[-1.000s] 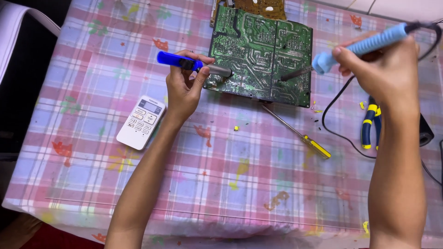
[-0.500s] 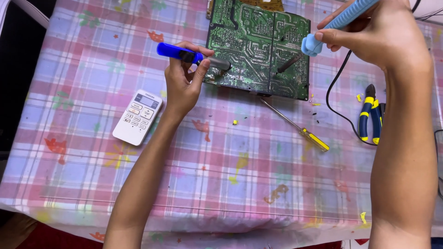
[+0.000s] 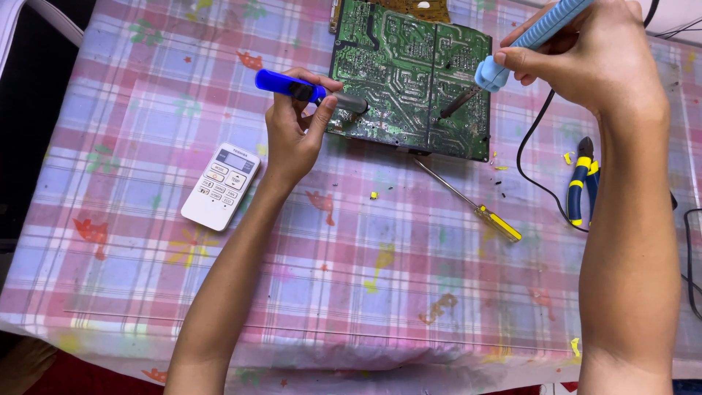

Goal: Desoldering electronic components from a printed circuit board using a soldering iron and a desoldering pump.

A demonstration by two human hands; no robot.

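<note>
Circuit board (image 3: 409,80) lies green side up at the far edge of the checked surface (image 3: 365,278). Right hand (image 3: 592,58) grips a light-blue soldering iron (image 3: 530,40), tip angled down-left onto it (left hand (image 3: 296,132) pinches a blue desoldering pump (image 3: 307,91) pointing right at the board's left edge).

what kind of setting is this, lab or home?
Likely a home table used as a makeshift electronics repair bench, not a lab: a plaid plastic tablecloth covers it, a white remote control lies beside a bare green circuit board, and the right hand holds a soldering iron.
</note>
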